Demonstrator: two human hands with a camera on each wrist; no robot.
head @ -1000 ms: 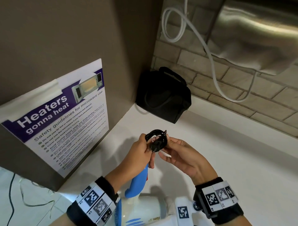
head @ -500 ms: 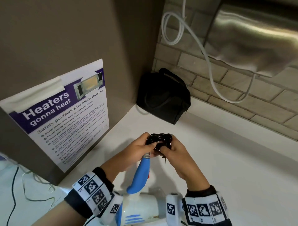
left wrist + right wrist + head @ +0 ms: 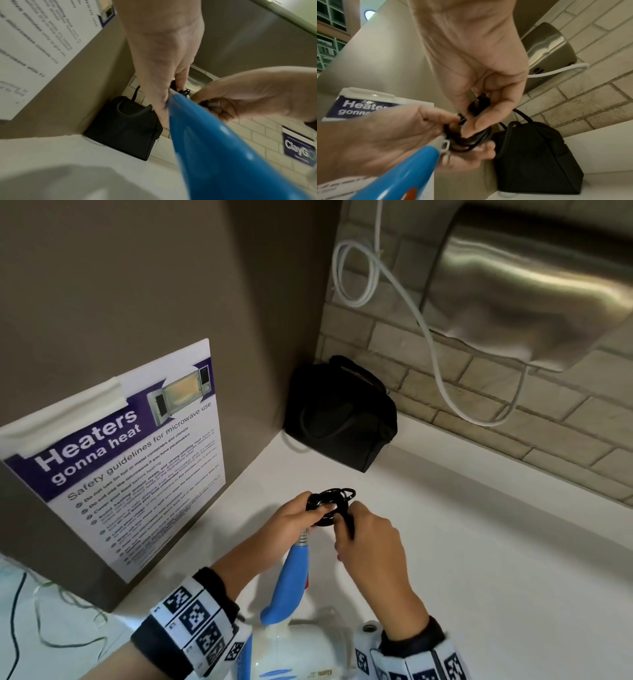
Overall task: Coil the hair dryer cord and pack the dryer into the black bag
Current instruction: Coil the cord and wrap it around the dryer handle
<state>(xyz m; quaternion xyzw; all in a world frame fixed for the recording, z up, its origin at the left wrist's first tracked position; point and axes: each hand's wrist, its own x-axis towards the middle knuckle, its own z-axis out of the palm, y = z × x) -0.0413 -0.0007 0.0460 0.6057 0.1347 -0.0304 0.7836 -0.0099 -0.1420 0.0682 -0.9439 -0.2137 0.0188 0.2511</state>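
Note:
The white hair dryer with a blue handle lies on the white counter at the near edge, handle pointing away from me. Its black cord is wound into a small coil just past the handle's end. My left hand grips the coil from the left. My right hand pinches the black plug end against the coil. The black bag stands zipped in the back corner, beyond both hands, handles up.
A brown panel with a microwave safety poster walls the left side. A steel hand dryer hangs on the brick wall at the upper right, its white cable looping down. Open counter stretches to the right.
The right hand has turned over and closed on the plug against the coil. The coil now lies flatter between both hands, and the view has shifted a little.

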